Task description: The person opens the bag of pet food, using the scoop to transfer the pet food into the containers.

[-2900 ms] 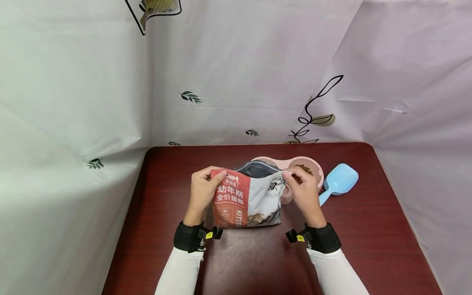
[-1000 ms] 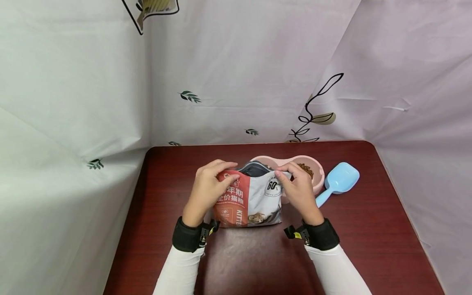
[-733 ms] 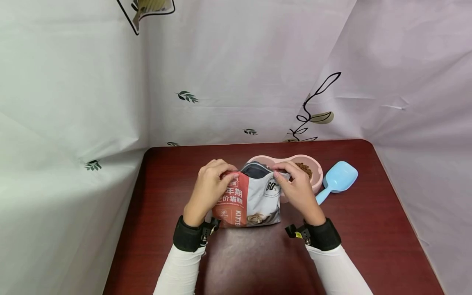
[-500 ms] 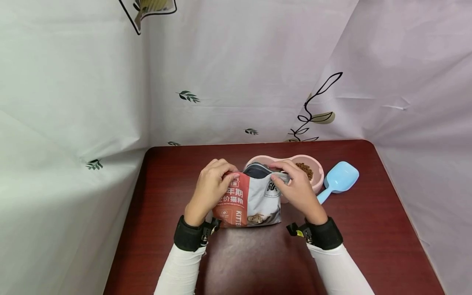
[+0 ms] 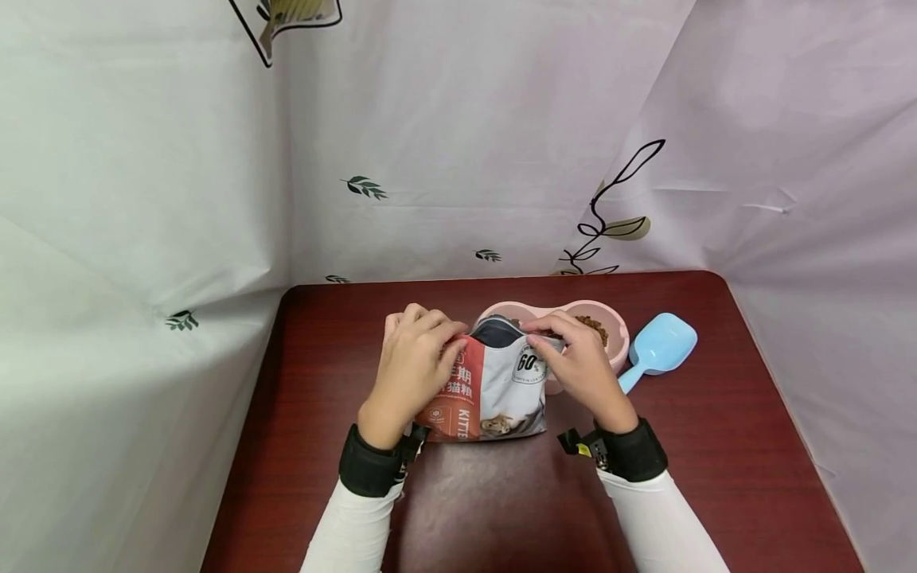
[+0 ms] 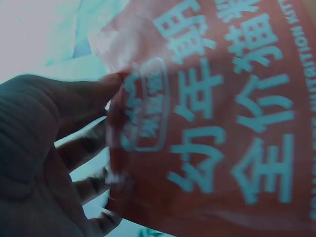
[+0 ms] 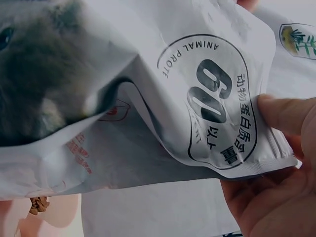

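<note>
A red and white cat food bag (image 5: 512, 390) stands on the table, its dark mouth gaping at the middle of the top edge. My left hand (image 5: 411, 370) pinches the top edge on the red side, thumb in front and fingers behind, as the left wrist view also shows. At the white side, my right hand (image 5: 583, 366) pinches the top edge near the corner. In the right wrist view the thumb (image 7: 284, 113) presses the front beside the printed "60", with the other fingers behind the bag. What the bag holds is out of sight.
Behind the bag sits a pink double bowl (image 5: 620, 338), partly hidden, with brown kibble (image 5: 593, 328) in its right-hand side. To its right lies a light blue scoop (image 5: 665, 342), handle towards me. The dark red table (image 5: 322, 334) meets a patterned white cloth at the back.
Both hands have moved inward along the bag's top edge from its corners, and the mouth looks narrower. The left hand has lately shifted a little further right. Bowl and scoop stay put.
</note>
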{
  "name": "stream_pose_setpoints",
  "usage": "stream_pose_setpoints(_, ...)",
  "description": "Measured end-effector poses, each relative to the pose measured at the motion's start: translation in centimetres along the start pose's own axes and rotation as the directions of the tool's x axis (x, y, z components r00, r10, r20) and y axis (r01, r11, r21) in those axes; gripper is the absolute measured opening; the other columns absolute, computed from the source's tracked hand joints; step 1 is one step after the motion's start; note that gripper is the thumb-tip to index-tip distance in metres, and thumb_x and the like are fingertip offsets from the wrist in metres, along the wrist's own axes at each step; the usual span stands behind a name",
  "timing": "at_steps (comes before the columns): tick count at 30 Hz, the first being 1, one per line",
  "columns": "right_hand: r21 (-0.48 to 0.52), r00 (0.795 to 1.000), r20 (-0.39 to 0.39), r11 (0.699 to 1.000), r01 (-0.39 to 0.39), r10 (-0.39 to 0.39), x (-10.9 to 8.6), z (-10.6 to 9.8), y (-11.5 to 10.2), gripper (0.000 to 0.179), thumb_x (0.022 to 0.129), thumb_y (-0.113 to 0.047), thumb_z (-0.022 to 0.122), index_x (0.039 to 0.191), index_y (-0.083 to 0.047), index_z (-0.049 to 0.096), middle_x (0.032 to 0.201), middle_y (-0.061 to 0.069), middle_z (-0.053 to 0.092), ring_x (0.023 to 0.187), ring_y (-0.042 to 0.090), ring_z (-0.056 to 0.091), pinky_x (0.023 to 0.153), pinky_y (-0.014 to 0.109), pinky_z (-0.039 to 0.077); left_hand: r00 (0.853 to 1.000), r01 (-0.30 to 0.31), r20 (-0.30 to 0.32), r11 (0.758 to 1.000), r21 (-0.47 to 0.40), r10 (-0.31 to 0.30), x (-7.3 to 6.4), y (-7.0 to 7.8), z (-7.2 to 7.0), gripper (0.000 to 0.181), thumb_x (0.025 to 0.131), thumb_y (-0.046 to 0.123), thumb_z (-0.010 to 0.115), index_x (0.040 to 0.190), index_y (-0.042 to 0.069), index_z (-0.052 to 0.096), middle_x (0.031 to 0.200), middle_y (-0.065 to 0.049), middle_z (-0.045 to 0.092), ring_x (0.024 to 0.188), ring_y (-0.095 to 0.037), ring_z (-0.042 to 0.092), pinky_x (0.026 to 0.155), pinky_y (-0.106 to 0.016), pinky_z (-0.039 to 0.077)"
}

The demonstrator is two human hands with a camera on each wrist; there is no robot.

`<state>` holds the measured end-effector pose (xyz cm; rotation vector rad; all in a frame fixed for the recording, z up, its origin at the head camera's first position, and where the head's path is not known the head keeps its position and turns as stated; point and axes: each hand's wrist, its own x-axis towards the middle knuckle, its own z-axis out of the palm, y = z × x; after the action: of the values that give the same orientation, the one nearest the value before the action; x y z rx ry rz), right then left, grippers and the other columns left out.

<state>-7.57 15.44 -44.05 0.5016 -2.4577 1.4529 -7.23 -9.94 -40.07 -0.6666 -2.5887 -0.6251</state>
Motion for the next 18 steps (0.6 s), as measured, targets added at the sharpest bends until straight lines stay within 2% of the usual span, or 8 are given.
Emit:
stream_pose_setpoints(3, 0.001, 0.999, -0.039, 1.000, 0.002, -0.002, 0.0, 0.2, 0.1, 0.015, 0.093, -0.004, 0.076, 0.105, -0.011, 0.080, 0.101, 0.001, 0.076, 0.095, 0.004, 0.064, 0.080, 0.016, 0.049, 0.999, -0.032, 0.011, 0.999, 0.034, 0.032, 0.1, 0.5, -0.1, 0.018, 0.090, 0.021, 0.081, 0.106, 0.014, 0.080, 0.095, 0.002, 0.072, 0.094, -0.024, 0.057, 0.081, -0.047, 0.041)
stream_pose_setpoints(6, -0.012, 0.998, -0.070, 1.000, -0.001, 0.001, -0.1, 0.4, 0.0, 0.014, 0.092, -0.003, 0.076, 0.103, -0.011, 0.080, 0.098, 0.001, 0.075, 0.088, 0.004, 0.063, 0.074, 0.018, 0.047, 0.999, -0.041, 0.019, 0.999, 0.012, 0.041, 0.3, 0.7, 0.1, 0.018, 0.090, 0.020, 0.081, 0.105, 0.012, 0.079, 0.095, 0.001, 0.071, 0.094, -0.023, 0.058, 0.081, -0.046, 0.042)
stream_pose_setpoints(9, -0.028, 0.995, -0.096, 1.000, -0.006, 0.004, -0.3, 0.7, 0.0, 0.013, 0.092, -0.002, 0.076, 0.102, -0.009, 0.079, 0.096, 0.003, 0.073, 0.085, 0.005, 0.062, 0.071, 0.019, 0.047, 0.999, -0.031, 0.025, 0.999, -0.024, 0.032, 0.4, 0.7, 0.3, 0.012, 0.091, 0.019, 0.080, 0.101, 0.012, 0.079, 0.092, 0.001, 0.070, 0.092, -0.022, 0.059, 0.079, -0.044, 0.042)
stream_pose_setpoints(12, -0.027, 0.994, -0.112, 1.000, -0.007, 0.004, -0.6, 0.8, 0.1, 0.011, 0.092, -0.002, 0.075, 0.102, -0.007, 0.078, 0.095, 0.004, 0.071, 0.088, 0.007, 0.062, 0.074, 0.022, 0.048, 1.000, -0.010, 0.027, 0.999, -0.046, 0.011, 0.4, 0.5, 0.5, 0.008, 0.093, 0.019, 0.079, 0.096, 0.012, 0.078, 0.089, 0.001, 0.069, 0.090, -0.021, 0.058, 0.078, -0.043, 0.042)
stream_pose_setpoints(18, 0.010, 0.991, -0.134, 1.000, 0.008, -0.007, -1.0, 0.7, 0.6, 0.010, 0.094, -0.001, 0.072, 0.102, -0.006, 0.076, 0.094, 0.006, 0.068, 0.088, 0.008, 0.057, 0.076, 0.023, 0.043, 1.000, 0.011, 0.017, 0.998, -0.065, -0.010, 0.4, 0.3, 0.8, 0.009, 0.093, 0.020, 0.078, 0.091, 0.011, 0.077, 0.087, 0.001, 0.068, 0.088, -0.021, 0.057, 0.078, -0.043, 0.040)
